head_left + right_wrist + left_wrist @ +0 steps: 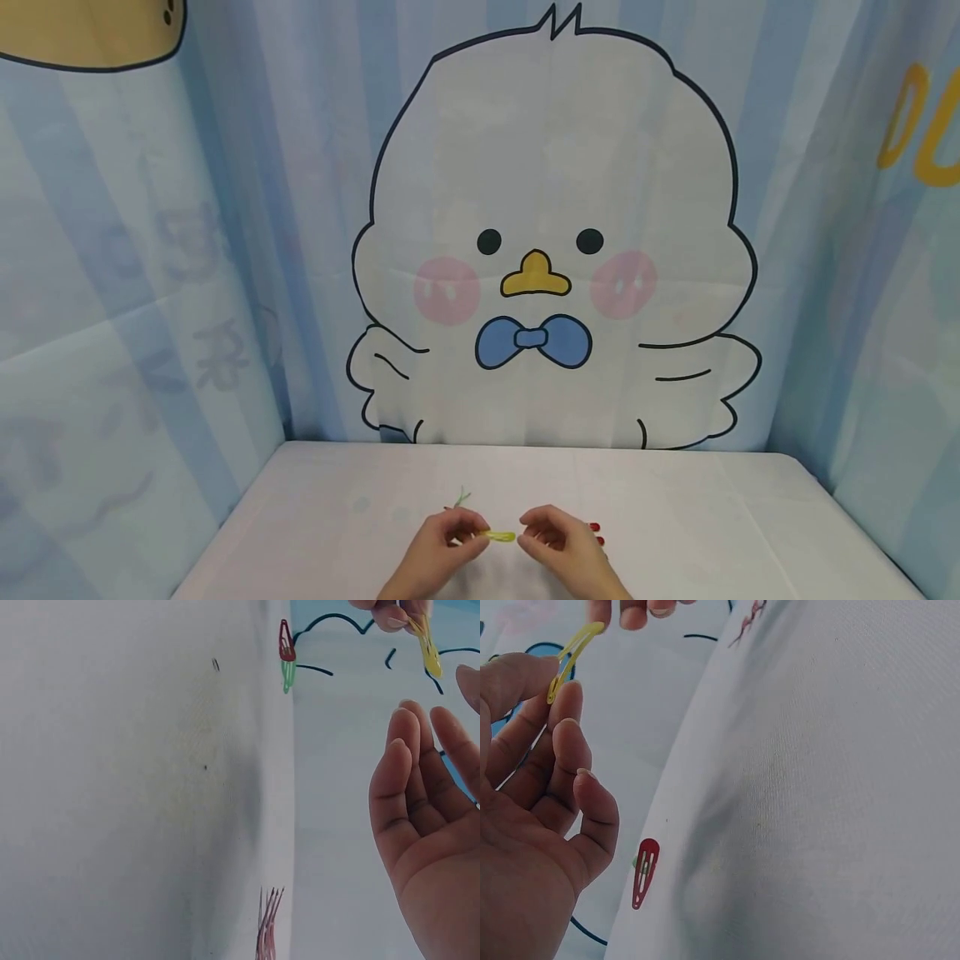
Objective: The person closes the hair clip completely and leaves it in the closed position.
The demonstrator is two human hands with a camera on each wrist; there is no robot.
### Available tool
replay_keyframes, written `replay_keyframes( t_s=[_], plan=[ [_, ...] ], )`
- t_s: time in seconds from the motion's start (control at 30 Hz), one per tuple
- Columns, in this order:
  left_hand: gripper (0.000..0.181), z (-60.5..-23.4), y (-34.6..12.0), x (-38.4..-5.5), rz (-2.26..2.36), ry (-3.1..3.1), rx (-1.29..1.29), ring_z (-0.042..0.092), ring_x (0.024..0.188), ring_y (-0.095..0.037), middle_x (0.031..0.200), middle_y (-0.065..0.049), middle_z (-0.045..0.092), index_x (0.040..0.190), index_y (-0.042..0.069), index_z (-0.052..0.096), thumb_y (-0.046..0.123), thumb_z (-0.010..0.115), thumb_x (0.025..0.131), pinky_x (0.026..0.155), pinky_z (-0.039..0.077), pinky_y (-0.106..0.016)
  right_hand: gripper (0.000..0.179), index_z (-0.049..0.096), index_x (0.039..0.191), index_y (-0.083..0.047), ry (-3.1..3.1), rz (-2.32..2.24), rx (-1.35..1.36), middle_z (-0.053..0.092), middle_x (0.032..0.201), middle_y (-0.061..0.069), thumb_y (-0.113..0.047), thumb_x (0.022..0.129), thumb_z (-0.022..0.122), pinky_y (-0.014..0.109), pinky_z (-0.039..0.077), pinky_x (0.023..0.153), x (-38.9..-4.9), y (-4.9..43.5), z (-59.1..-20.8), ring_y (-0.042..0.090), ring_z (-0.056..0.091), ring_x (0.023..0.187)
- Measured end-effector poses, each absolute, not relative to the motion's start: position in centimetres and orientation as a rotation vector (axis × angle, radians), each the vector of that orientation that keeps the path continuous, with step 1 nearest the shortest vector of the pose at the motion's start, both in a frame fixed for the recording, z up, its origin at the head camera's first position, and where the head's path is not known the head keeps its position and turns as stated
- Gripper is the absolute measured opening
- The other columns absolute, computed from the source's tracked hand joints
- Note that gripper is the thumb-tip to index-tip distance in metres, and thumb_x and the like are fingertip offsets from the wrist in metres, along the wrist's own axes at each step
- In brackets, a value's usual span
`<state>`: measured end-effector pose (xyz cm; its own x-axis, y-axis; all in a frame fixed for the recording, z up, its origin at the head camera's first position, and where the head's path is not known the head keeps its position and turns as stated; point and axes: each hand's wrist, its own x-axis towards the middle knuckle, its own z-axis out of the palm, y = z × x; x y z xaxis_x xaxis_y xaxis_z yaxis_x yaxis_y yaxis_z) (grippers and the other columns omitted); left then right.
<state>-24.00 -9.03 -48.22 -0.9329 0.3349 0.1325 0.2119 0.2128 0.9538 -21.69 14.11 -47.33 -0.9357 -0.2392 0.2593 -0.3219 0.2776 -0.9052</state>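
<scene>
A yellow snap hair clip (501, 536) is held up over the table, its narrow end pinched between the thumb and forefinger of my left hand (448, 533). In the left wrist view the clip (574, 660) slants upward from those fingertips. My right hand (561, 542) hovers at the clip's wide end with loosely bent fingers. The right wrist view shows a gap between this hand (439, 802) and the clip (427, 649), and nothing in its grasp.
Beyond the left hand, a red hair clip (286, 637) overlaps a green one (288, 676) on the white table (337, 500). Several thin reddish pieces (268, 930) lie on the right, partly behind the right hand in the head view. A printed curtain (540, 167) hangs behind the table.
</scene>
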Motion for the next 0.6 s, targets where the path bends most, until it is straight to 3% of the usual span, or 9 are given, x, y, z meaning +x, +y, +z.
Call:
replay_keyframes(
  t_s=[0.3, 0.6],
  plan=[
    [0.012, -48.04, -8.50, -23.76, 1.878, 2.322, 0.473, 0.055, 0.079, -0.018, 0.088, 0.000, 0.066, 0.100, 0.002, 0.070, 0.008, 0.073, 0.090, 0.066, 0.046, -0.028, 0.028, 0.066, 0.110, 0.003, -2.432, 1.846, 0.532, 0.067, 0.094, 0.004, -0.017, 0.093, 0.074, 0.026, 0.052, 0.071, -21.52, 13.62, -47.23, 0.011, 0.063, 0.081],
    [0.012, -47.83, -8.13, -23.45, 1.918, 2.301, 0.503, 0.055, 0.079, -0.018, 0.087, 0.000, 0.065, 0.100, 0.001, 0.070, 0.007, 0.073, 0.091, 0.066, 0.046, -0.027, 0.017, 0.069, 0.100, -0.003, -2.371, 1.754, 0.570, 0.066, 0.086, -0.004, -0.014, 0.090, 0.077, 0.025, 0.051, 0.067, -21.31, 13.19, -47.28, 0.007, 0.060, 0.075]
  ],
)
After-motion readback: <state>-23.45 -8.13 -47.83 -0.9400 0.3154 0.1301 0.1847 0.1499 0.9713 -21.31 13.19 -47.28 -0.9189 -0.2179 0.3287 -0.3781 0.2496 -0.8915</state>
